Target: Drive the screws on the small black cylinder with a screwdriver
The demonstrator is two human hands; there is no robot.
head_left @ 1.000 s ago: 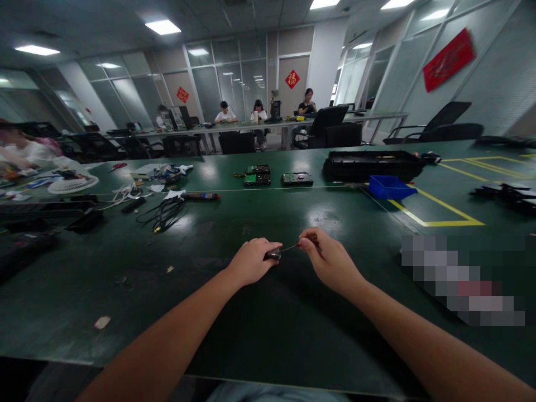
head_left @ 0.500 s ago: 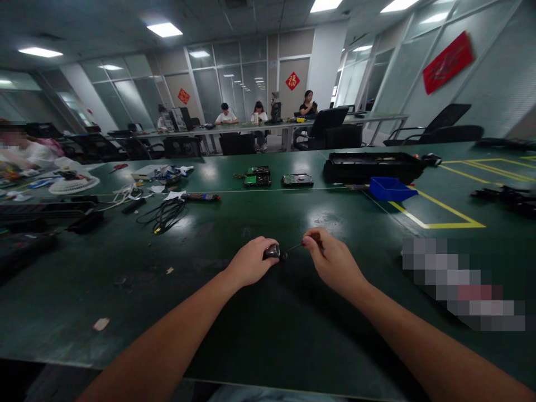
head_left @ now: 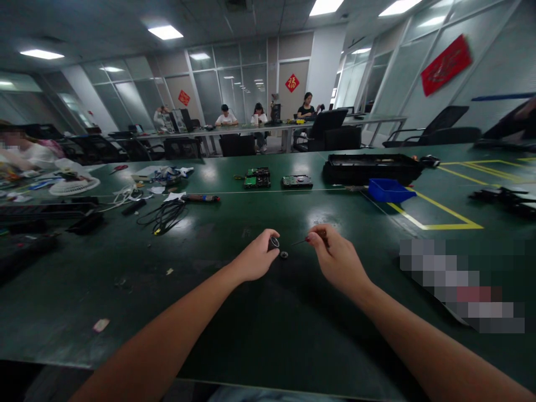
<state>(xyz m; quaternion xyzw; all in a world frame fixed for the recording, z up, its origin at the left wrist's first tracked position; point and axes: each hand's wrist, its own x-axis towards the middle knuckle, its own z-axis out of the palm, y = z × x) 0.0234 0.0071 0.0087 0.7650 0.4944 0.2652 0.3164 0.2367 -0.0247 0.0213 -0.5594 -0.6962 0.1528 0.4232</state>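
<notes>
My left hand (head_left: 255, 258) is closed round a small dark cylindrical part (head_left: 273, 243), held just above the green table (head_left: 259, 312). A tiny dark ring-shaped piece (head_left: 283, 255) lies on the table right beside that hand. My right hand (head_left: 335, 257) pinches a thin metal tool (head_left: 302, 241) whose tip points left toward the part, a short gap away from it.
Black cables (head_left: 164, 214), a pen-like tool (head_left: 200, 197), circuit boards (head_left: 257, 178) and a hard drive (head_left: 297, 180) lie farther back. A blue bin (head_left: 389, 189) and a long black case (head_left: 371, 165) sit at the right. A white fan (head_left: 73, 184) and several seated people are beyond.
The thin tool has drawn out of the dark part, and my hands have moved slightly apart. A small ring-shaped piece now lies on the table between them.
</notes>
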